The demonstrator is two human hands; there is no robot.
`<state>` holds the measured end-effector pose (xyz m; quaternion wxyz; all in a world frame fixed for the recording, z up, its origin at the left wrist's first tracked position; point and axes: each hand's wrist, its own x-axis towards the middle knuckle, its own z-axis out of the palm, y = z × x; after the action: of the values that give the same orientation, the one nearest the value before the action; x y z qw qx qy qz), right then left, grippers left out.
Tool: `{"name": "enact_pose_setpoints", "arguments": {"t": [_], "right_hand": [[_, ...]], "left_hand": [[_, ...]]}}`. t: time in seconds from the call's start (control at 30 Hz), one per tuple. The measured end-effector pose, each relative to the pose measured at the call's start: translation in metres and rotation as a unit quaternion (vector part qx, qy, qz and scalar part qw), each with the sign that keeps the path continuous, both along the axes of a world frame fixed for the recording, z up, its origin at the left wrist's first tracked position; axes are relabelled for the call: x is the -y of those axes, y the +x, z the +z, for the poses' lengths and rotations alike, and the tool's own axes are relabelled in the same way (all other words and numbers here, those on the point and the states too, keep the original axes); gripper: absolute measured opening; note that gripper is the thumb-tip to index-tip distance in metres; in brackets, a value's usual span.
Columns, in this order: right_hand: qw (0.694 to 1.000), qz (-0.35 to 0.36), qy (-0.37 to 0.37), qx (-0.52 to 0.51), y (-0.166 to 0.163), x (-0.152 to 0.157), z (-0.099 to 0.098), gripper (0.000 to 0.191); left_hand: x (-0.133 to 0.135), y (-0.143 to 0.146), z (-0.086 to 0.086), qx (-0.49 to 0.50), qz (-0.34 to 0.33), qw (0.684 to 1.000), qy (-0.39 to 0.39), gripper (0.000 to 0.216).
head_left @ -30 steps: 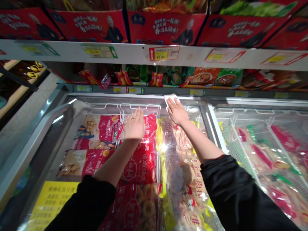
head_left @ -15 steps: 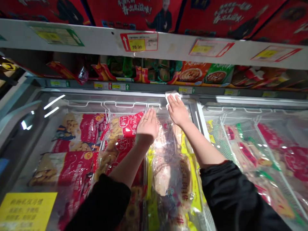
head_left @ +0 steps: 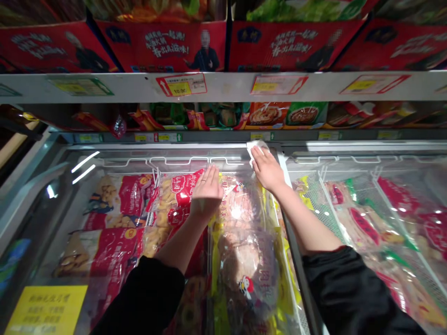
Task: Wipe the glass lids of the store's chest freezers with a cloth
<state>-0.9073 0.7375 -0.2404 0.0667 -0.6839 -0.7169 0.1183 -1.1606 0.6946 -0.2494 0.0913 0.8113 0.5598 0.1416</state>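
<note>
A white cloth (head_left: 254, 148) lies under the fingers of my right hand (head_left: 268, 168), which presses it on the far edge of the freezer's clear lid (head_left: 139, 156), near the right corner. Whether it is cloth or paper I cannot tell for sure. My left hand (head_left: 208, 187), with a ring on one finger, rests flat on the lid, fingers stretched forward and holding nothing. Beneath the lid, red food bags (head_left: 115, 246) fill the left side. Yellow-edged clear packs of round pink patties (head_left: 244, 260) lie below and between my hands.
A second freezer section (head_left: 370, 223) with packed food adjoins on the right. Behind the lid runs a low shelf of packets (head_left: 265, 114), and above it a white shelf edge (head_left: 230, 86) carries price tags and red boxes (head_left: 164, 46). A yellow notice (head_left: 47, 309) sits at lower left.
The camera view has tilted up, showing more of the red boxes. My right hand and the cloth have slid right toward the lid's corner. My left hand stays in about the same spot.
</note>
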Motion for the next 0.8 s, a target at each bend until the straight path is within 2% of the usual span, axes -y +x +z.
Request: {"name": "enact_pose_setpoints", "arguments": {"t": [0.07, 0.13, 0.23, 0.33, 0.43, 0.57, 0.63, 0.7, 0.8], "right_hand": [[1.000, -0.012, -0.012, -0.007, -0.010, -0.009, 0.000, 0.064], [0.999, 0.023, -0.027, -0.025, -0.022, -0.011, 0.003, 0.064], [0.994, 0.094, -0.033, -0.050, -0.028, 0.003, 0.007, 0.064], [0.991, 0.121, -0.019, -0.061, -0.014, 0.025, 0.007, 0.061], [0.996, 0.081, 0.001, -0.049, 0.003, 0.031, 0.004, 0.061], [1.000, -0.005, 0.010, -0.028, 0.004, 0.007, 0.001, 0.062], [1.000, -0.012, 0.001, -0.023, -0.002, -0.003, 0.002, 0.063], [0.999, 0.022, -0.007, -0.028, -0.005, -0.004, 0.004, 0.063], [0.994, 0.101, -0.013, -0.043, 0.005, 0.014, 0.006, 0.062]], "left_hand": [[0.000, -0.001, 0.000, -0.001, -0.004, 1.000, 0.003, 0.063], [-0.001, -0.003, 0.001, -0.004, -0.014, 1.000, -0.002, 0.063], [-0.001, -0.004, 0.004, -0.005, -0.023, 1.000, -0.008, 0.064], [0.000, -0.004, 0.007, -0.006, -0.015, 1.000, -0.007, 0.066], [0.001, -0.002, 0.010, -0.009, -0.015, 1.000, -0.005, 0.067], [0.001, -0.001, 0.012, -0.010, -0.006, 1.000, -0.015, 0.072], [-0.001, -0.002, 0.010, -0.011, -0.008, 1.000, -0.020, 0.073], [-0.002, -0.002, 0.009, -0.015, -0.014, 0.999, -0.026, 0.071], [-0.003, -0.003, 0.008, -0.020, -0.012, 0.999, -0.035, 0.067]]}}
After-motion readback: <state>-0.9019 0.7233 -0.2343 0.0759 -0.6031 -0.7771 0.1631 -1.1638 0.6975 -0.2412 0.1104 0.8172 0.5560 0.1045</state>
